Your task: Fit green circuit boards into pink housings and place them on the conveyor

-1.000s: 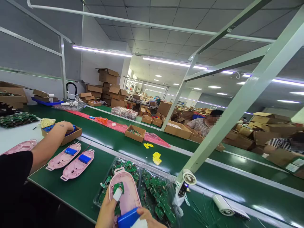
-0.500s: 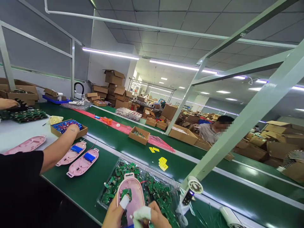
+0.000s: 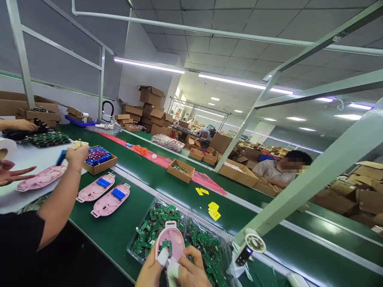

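Note:
A pink plastic shell half (image 3: 177,235) with a small green circuit board (image 3: 165,246) inside is tilted up before me. My left hand (image 3: 151,266) grips its left edge, the thumb in a white finger cover lying by the board. My right hand (image 3: 191,269) is bent over the shell's lower part with fingers pinched, one also wrapped in white; what they pinch is hidden. Behind and under the shell, a clear plastic tray (image 3: 131,249) holds many loose green circuit boards (image 3: 206,243).
Two pink shells with blue battery packs (image 3: 119,194) lie to the left. A co-worker's arm (image 3: 61,203) reaches beside a carton of blue packs (image 3: 98,156). Yellow labels (image 3: 213,210), a carton of parts (image 3: 181,171) and a white handheld device (image 3: 249,249) sit on the green bench.
My right hand has shifted over the shell, its fingers now further up. The co-worker's hand has left the carton and moved left with a blue pack. The view has swung slightly left.

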Demonstrator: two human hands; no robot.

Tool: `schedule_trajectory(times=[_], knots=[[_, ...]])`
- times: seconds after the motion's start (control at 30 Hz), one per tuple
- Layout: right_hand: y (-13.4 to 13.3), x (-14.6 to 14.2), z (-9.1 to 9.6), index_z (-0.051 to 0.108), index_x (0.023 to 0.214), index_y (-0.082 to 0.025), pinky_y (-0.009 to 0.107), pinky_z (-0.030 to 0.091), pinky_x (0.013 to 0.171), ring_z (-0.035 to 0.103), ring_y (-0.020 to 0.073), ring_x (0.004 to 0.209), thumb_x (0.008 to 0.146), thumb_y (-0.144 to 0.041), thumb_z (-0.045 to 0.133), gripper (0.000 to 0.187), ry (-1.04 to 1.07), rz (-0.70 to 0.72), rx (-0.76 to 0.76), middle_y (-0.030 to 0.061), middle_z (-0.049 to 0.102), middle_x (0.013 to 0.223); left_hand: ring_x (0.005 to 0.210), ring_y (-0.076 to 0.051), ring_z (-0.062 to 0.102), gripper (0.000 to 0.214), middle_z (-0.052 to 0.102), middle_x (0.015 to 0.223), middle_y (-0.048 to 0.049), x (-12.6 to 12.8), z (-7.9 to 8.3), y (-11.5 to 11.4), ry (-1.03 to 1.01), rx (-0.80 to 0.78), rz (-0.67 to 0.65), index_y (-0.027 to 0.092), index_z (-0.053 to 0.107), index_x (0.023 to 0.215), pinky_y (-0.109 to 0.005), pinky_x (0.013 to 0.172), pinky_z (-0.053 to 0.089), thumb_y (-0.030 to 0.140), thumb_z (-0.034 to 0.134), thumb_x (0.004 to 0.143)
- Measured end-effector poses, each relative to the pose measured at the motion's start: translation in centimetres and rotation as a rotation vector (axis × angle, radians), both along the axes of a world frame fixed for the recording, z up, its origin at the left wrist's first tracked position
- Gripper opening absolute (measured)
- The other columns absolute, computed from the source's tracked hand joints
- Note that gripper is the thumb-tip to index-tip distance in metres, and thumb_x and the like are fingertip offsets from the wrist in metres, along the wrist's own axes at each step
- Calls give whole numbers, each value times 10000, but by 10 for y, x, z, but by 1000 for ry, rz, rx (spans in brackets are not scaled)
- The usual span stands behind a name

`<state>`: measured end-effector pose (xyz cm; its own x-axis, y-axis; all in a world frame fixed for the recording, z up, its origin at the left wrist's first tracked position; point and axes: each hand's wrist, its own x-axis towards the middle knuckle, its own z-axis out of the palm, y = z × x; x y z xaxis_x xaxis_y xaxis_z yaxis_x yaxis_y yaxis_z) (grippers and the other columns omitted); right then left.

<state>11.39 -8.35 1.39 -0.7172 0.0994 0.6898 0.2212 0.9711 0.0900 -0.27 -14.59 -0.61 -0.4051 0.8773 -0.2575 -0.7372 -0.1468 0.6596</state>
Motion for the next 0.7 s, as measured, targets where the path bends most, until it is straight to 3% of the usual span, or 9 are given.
schedule_trajectory(times=[0.23,0.43,0.53,0.63,0.7], knots=[[8,-9,9,481,691,-198,266,395,831,449,70,449,1000,-69,153,468,14,102,148,-71,478,504,1236,-360,533,499,735,1109,-146,-2,6,-2,43,32,-12,182,771,925,-410,1081,369,488,828,535],[6,-17,25,431,663,-205,256,385,834,427,62,426,1009,-70,132,477,25,109,150,-86,458,486,1210,-350,553,434,749,1083,-110,-2,7,2,55,17,-16,201,779,889,-401,1065,382,453,834,539],[8,-19,24,397,663,-210,250,388,838,412,61,417,1017,-81,131,462,47,125,132,-96,440,479,1180,-320,578,343,747,1090,-83,0,7,0,33,-53,-1,219,762,898,-384,1024,423,458,773,651],[11,-22,17,383,671,-218,246,409,791,388,68,396,1017,-83,135,448,71,143,115,-103,420,471,1084,-252,618,300,674,1189,-73,3,7,-4,-9,-89,12,218,674,1061,-427,937,492,411,621,837],[14,-29,15,390,673,-219,248,415,769,380,71,383,1013,-77,143,443,90,140,111,-104,427,466,1037,-220,619,289,622,1226,-72,4,7,-3,-24,-100,17,221,616,1133,-428,882,523,370,559,891]])
